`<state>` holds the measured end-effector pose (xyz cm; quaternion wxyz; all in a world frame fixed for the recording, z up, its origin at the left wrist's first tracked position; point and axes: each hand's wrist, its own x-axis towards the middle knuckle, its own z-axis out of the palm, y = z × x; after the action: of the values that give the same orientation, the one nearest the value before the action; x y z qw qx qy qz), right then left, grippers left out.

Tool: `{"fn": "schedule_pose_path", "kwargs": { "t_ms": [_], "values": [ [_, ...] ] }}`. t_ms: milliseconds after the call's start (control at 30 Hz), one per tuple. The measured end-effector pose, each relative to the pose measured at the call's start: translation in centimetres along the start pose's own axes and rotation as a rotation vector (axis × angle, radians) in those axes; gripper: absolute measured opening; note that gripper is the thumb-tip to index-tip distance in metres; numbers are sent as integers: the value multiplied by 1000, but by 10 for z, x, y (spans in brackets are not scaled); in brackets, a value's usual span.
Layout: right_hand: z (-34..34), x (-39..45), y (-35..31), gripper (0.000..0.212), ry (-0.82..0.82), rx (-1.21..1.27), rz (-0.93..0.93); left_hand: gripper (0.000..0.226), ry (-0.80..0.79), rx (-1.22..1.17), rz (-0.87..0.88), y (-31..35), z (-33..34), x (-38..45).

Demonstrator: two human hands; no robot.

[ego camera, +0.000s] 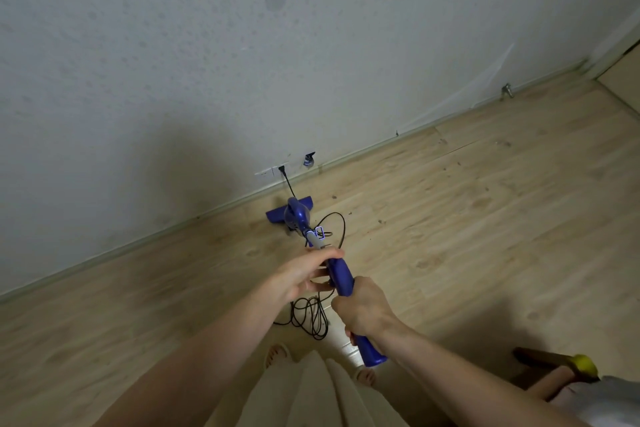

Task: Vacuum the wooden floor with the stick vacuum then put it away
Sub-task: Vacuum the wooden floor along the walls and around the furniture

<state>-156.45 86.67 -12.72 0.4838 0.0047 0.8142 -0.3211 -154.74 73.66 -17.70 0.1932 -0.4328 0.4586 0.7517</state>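
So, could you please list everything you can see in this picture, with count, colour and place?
stick vacuum: one, blue, head on the floor against the wall, handle in both hands
cord: one, black, plugged in at the wall, looped on the floor below the hands
wall socket: one, white, low on the wall
floor: one, light wood, with dark specks of dirt
wall: one, white, textured
baseboard: one, pale, along the wall's foot
yellow thing: one, bottom right, too cut off to name
left hand: one, gripping the vacuum's upper handle
right hand: one, gripping the handle nearer the body
feet: two, in sandals, bottom centre
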Motion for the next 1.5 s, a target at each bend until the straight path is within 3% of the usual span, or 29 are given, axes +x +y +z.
{"fn": "schedule_pose_path", "kwargs": {
  "t_ms": [167, 267, 433, 800, 1000, 1100, 1233, 1333, 1500],
  "values": [
    [5, 25, -16, 7, 6, 38, -20, 30, 73, -92, 32, 14, -3, 6],
    [1, 38, -26, 18, -51, 63, -15, 40, 85, -159, 53, 22, -8, 10],
    [-8, 24, -27, 26, -135, 19, 14, 38, 21, -119, 30, 21, -13, -1],
    [-24, -29, -19, 17, -278, -68, 38, 45, -59, -244, -27, -10, -10, -40],
    [-23, -7, -16, 17, -242, -38, -1, 57, -9, -368, 10, -14, -4, -22],
    [-10, 6, -8, 22, -222, 16, -25, 50, 73, -438, -44, -15, -6, -8],
    [8, 11, 7, 36, -202, 151, -13, 37, 142, -357, -128, -12, -6, 1],
    [8, 3, 29, 30, -217, 159, 84, 43, 107, -314, -182, -22, -4, 1],
    [17, -2, 60, 50, 59, 13, 0, 35, 94, -415, -115, -53, 13, -4]
  ]
}}
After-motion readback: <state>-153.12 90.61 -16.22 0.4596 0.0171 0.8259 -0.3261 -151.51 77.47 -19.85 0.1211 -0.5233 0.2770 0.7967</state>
